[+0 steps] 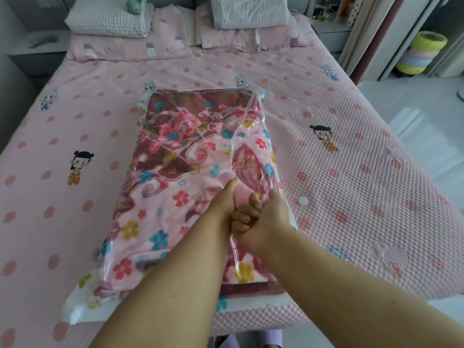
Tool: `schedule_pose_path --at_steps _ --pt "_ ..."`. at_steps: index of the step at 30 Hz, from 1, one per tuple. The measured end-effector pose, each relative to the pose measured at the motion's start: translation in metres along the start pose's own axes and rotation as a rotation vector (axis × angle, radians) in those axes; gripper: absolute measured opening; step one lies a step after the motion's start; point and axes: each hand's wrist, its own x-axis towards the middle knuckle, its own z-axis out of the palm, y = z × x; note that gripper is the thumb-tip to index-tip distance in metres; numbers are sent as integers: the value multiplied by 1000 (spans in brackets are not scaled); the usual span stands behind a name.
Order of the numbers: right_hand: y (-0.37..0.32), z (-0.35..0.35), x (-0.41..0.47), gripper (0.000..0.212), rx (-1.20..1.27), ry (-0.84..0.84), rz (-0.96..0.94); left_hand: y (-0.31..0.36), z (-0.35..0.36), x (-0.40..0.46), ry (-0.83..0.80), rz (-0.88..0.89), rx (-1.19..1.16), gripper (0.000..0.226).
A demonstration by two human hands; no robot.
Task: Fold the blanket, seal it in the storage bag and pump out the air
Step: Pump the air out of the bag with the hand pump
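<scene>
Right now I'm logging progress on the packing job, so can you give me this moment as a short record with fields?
surface: pink bed
blanket: floral blanket, folded, inside the bag
bag: clear storage bag, flat on the bed
pump: pink object standing on the bag, mostly hidden by the hands
left hand: left hand grips the pink object
right hand: right hand grips it lower down
loose item: small white disc beside the bag

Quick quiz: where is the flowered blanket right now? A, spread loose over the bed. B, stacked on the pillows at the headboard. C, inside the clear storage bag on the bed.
C: the flowered blanket lies folded inside the clear storage bag, with both hands on top.
</scene>
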Motion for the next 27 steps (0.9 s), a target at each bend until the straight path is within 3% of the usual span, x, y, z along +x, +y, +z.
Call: schedule_pose_path --at_steps 3,6,10,12,15,18,20,23,25,27 --pt "7 0 -48 59 125 -36 168 -1 -8 4 128 92 -2 36" --pt "5 -5 -38 59 142 37 155 0 -9 8 136 93 -1 42" --pt "-8 13 8 63 93 66 96 3 1 -3 -53 -18 -78 63" --pt "-3 -1 -1 58 -25 -4 -25 3 1 -2 39 1 -22 53" --pt "4 -1 -47 60 86 -29 146 0 -6 -4 137 81 -65 38" --pt "0 -1 -33 63 112 33 127 2 -6 0 141 80 -23 46" --pt "-6 15 -7 65 144 46 126 6 -3 -4 62 48 -24 56" --pt "-7 12 9 59 -48 34 10 2 -1 -3 -37 11 -112 72" --pt "3 4 -13 58 -40 -51 -5 -3 -5 -1 31 16 -43 61" --pt "8 3 -42 61 80 -41 134 -3 -10 -3 136 82 -5 43"
